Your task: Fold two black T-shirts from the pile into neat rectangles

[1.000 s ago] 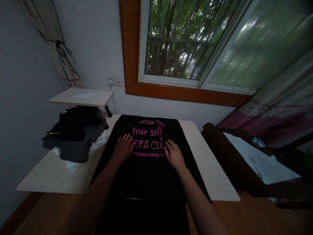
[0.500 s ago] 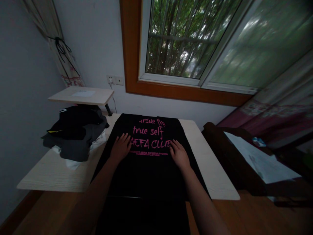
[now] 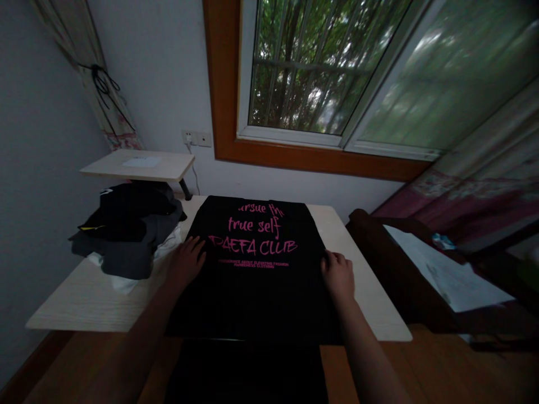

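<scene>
A black T-shirt (image 3: 256, 297) with pink lettering lies spread flat on the light wooden table, its lower part reaching the front edge. My left hand (image 3: 188, 262) is at the shirt's left edge, fingers apart and lying over the cloth. At the right edge, my right hand (image 3: 338, 275) touches the fabric with its fingers slightly bent and apart. Neither hand visibly lifts the cloth. The undersides of both hands are hidden.
Left of the shirt sits a heap of black, grey and white clothes (image 3: 128, 230), below a small raised shelf (image 3: 138, 163). The table (image 3: 370, 303) stands against the wall under a window. To the right, a dark brown piece of furniture (image 3: 396, 280) bears a pale sheet (image 3: 446, 269).
Both hands have slid apart from the printed area out to the shirt's side edges, left hand leftward, right hand rightward. The full lettering line between them now shows.
</scene>
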The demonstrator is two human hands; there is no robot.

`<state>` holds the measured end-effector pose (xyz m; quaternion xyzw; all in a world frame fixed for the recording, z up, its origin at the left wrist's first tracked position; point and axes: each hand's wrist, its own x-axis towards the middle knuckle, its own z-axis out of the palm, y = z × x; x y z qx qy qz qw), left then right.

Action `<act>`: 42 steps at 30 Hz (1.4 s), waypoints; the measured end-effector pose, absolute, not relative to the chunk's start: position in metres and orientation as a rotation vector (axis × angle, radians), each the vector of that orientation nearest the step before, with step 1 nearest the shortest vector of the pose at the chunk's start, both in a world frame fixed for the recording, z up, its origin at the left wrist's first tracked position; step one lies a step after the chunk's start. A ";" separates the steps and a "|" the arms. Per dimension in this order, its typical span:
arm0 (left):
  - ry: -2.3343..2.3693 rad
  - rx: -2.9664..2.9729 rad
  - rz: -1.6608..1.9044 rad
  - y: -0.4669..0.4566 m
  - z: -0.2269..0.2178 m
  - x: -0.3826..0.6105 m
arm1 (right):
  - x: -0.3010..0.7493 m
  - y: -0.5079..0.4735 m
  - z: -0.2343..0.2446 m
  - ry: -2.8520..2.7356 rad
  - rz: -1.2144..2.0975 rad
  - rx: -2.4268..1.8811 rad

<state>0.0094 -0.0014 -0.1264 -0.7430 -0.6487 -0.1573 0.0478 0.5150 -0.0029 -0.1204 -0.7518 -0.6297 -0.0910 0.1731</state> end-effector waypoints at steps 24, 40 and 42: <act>-2.302 -2.057 -0.423 -0.040 -0.110 -0.019 | 0.507 -0.037 -0.092 -1.813 0.057 -2.477; -2.360 -2.484 -0.568 -0.032 -0.108 -0.048 | 0.551 -0.043 -0.087 -1.564 0.794 -2.061; -2.330 -2.574 -0.594 -0.032 -0.107 -0.055 | 0.555 -0.048 -0.088 -1.498 0.965 -1.934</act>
